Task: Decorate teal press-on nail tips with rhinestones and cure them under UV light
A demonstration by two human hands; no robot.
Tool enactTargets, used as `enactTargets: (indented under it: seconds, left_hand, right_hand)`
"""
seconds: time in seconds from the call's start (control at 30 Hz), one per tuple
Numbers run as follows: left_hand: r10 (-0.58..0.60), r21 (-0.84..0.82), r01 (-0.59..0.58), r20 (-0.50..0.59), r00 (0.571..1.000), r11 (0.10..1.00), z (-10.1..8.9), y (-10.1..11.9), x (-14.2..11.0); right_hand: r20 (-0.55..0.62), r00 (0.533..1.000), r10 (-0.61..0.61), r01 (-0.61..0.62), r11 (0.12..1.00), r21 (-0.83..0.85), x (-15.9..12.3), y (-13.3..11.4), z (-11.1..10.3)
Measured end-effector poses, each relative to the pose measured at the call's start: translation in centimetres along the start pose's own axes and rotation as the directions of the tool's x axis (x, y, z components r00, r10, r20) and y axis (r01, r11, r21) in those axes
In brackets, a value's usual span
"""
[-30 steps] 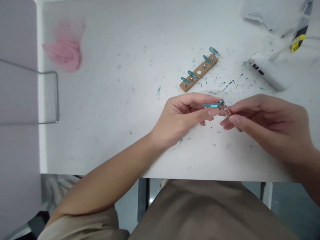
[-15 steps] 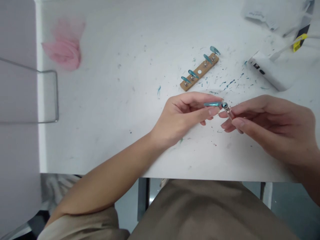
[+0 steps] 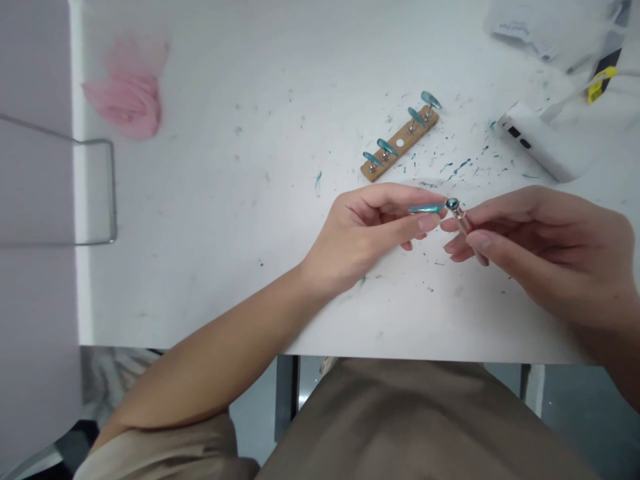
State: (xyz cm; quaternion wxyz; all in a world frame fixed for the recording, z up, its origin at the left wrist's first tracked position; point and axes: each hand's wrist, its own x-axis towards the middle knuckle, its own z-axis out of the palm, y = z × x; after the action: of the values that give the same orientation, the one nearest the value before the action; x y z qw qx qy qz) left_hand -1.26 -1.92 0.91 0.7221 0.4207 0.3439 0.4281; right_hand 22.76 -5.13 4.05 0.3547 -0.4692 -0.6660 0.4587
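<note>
Between the thumb and fingers of my left hand point(image 3: 363, 230) is a glossy teal false nail point(image 3: 426, 209), lying nearly level with its tip to the left. My right hand point(image 3: 545, 250) pinches a rose-gold pen-shaped nail tool point(image 3: 465, 223), tilted, with its round shiny head close to the nail's right end. Whether head and nail touch I cannot tell. Beyond my hands, a wooden nail display stand point(image 3: 400, 144) carries several teal false nails on small metal posts, with a white dot at its middle.
Blue-green paint specks mark the white table point(image 3: 225, 200). A white box-shaped device point(image 3: 540, 143) with a cable stands at right, near a yellow tag point(image 3: 601, 85) and a clear packet point(image 3: 520, 30). Pink gauzy cloth point(image 3: 130, 107) lies at far left, by a metal wire frame point(image 3: 114, 193).
The tool's round head has shifted slightly up and to the right, turning a little beside the nail. My left hand and the false nail have hardly moved.
</note>
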Motion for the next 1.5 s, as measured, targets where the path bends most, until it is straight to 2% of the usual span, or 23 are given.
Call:
enactTargets:
  seconds: [0.27,0.47,0.6,0.7,1.07,1.2,1.37,1.5]
  left_hand:
    - [0.005,0.019,-0.005,-0.005,1.0,1.0,-0.14,-0.25,-0.02]
    - [-0.017,0.043,0.017,-0.009,1.0,0.999,-0.03,0.01,0.02]
    - [-0.017,0.026,0.017,0.002,1.0,1.0,-0.07,0.05,-0.02]
    - [-0.009,0.012,0.009,0.009,1.0,1.0,-0.13,-0.01,-0.04]
    - [0.018,0.025,-0.019,0.016,1.0,1.0,-0.22,-0.31,0.01]
    - [0.013,0.038,-0.013,0.008,1.0,0.999,-0.22,-0.3,-0.04]
    - [0.001,0.028,-0.001,0.003,1.0,1.0,-0.09,-0.17,0.01]
    - [-0.02,0.056,0.022,-0.031,0.999,0.998,0.08,0.09,0.02]
  right_hand:
    - [-0.031,0.998,0.056,-0.056,0.998,0.013,0.13,-0.59,0.4]
    - [0.035,0.999,-0.008,0.007,1.0,0.018,-0.07,-0.22,0.06]
    - [0.061,0.998,0.023,-0.022,1.0,-0.014,-0.14,-0.48,0.31]
    - [0.08,0.996,0.043,-0.045,0.999,0.023,-0.04,-0.8,0.41]
    - [-0.033,0.997,0.07,-0.067,0.995,0.076,0.08,-0.18,0.18]
    - [-0.035,0.995,0.09,-0.087,0.993,0.08,0.05,-0.34,0.27]
    - [0.017,1.0,0.021,-0.022,0.998,0.051,0.11,-0.62,0.23]
    - [0.104,0.993,-0.061,0.062,0.998,-0.004,-0.1,-0.37,-0.13]
